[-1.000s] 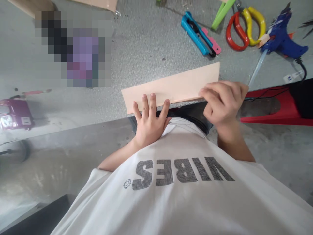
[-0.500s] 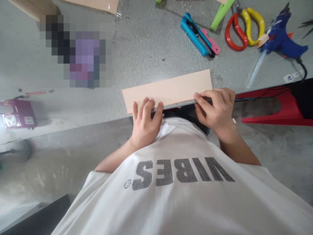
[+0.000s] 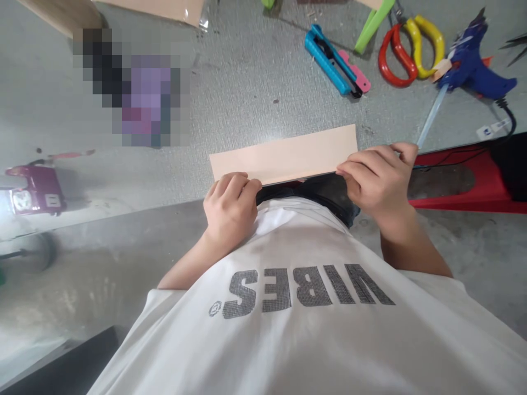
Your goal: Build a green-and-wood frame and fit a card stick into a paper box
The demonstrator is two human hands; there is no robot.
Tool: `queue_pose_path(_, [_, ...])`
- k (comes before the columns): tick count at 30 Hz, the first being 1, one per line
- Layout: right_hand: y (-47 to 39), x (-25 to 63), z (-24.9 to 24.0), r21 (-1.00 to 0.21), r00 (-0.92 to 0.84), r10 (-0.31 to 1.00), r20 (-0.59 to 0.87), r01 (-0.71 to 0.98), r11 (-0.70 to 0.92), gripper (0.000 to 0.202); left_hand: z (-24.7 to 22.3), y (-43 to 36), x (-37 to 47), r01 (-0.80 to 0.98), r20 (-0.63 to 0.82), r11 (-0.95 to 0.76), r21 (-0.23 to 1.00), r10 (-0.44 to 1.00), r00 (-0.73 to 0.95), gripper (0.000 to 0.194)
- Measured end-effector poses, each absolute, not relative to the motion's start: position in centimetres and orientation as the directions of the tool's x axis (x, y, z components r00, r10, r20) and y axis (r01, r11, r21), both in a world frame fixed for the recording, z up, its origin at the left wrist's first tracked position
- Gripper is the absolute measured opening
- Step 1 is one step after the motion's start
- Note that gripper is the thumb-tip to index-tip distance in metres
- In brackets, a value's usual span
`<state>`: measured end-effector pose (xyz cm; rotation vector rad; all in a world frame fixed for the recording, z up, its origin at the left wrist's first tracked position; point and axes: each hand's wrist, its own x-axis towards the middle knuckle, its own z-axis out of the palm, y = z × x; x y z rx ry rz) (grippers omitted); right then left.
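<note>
A long beige strip of card (image 3: pixel 288 153) lies at the near edge of the grey table, slightly tilted, its right end higher in the picture. My left hand (image 3: pixel 233 206) has its fingers curled over the strip's near left corner. At the near right corner, my right hand (image 3: pixel 379 178) pinches the strip between thumb and fingertips, with the other fingers bent. Both thumbs are partly hidden. The strip's near edge runs along the table edge between my hands.
Beyond the strip on the grey table (image 3: pixel 247 99) are a blue cutter (image 3: pixel 329 60), scissors with red and yellow handles (image 3: pixel 397 57) and a blue glue gun (image 3: pixel 473 63). A purple glue gun (image 3: pixel 35 189) lies left. A red stool (image 3: pixel 489 186) stands below right.
The strip has shifted slightly toward me. My left hand has slid left and curled its fingers, which were spread on the strip. My right hand has moved a little to the right.
</note>
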<state>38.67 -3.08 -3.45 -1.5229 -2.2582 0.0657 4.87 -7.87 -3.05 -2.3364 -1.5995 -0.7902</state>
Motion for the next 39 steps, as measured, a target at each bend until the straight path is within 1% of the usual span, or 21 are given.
queue_pose_path(2, [-2.9,38.7,-3.2,-0.263,-0.309,0.906,0.29,0.884,0.386,0.044,-2.6,-7.5,4.5,0.909,0.534,-0.406,0.097,0.792,0.297,0.034])
queue_pose_path(3, [-2.9,38.7,-3.1,-0.264,-0.305,0.91,0.28,0.887,0.379,0.044,-2.4,-7.3,4.3,0.905,0.517,-0.411,0.107,0.801,0.303,0.034])
queue_pose_path(7, [-2.7,38.6,-2.8,-0.253,-0.31,0.908,0.284,0.889,0.382,0.043,-2.1,-6.1,2.8,0.886,0.387,-0.403,0.229,0.873,0.297,0.034])
queue_pose_path(12, [-2.6,38.6,-2.2,-0.24,-0.306,0.91,0.28,0.895,0.376,0.034,-2.7,-4.9,1.1,0.892,0.331,-0.333,0.306,0.916,0.229,0.041])
queue_pose_path(14, [-2.4,38.7,-2.0,-0.25,-0.302,0.915,0.267,0.895,0.369,0.03,-2.6,-4.7,0.9,0.9,0.276,-0.267,0.344,0.945,0.175,0.037])
queue_pose_path(17, [-2.0,38.7,-1.5,-0.276,-0.29,0.919,0.266,0.891,0.361,0.027,-2.1,-4.8,1.1,0.895,0.181,-0.165,0.413,0.979,0.097,0.026])
queue_pose_path(21, [-1.5,38.6,-0.9,-0.331,-0.276,0.931,0.237,0.878,0.345,0.022,-1.2,-4.8,1.3,0.868,0.109,-0.097,0.487,0.993,0.05,0.015])
queue_pose_path(24, [-1.3,38.6,-0.5,-0.362,-0.27,0.941,0.203,0.872,0.329,0.02,-0.7,-4.9,1.3,0.852,0.09,-0.074,0.518,0.995,0.032,0.012])
queue_pose_path(26, [-1.2,38.6,-0.5,-0.361,-0.268,0.944,0.194,0.875,0.323,0.02,-0.5,-5.0,1.3,0.845,0.082,-0.063,0.531,0.996,0.023,0.012])
queue_pose_path(33, [-1.2,38.8,-1.3,-0.278,-0.281,0.935,0.218,0.9,0.336,0.024,-0.6,-5.2,1.5,0.825,0.084,-0.019,0.564,0.996,-0.034,0.003])
queue_pose_path(39, [-1.6,38.4,-2.9,-0.226,-0.219,0.933,0.284,0.931,0.287,0.025,-1.2,-5.2,1.8,0.835,0.12,-0.014,0.55,0.991,-0.062,0.002])
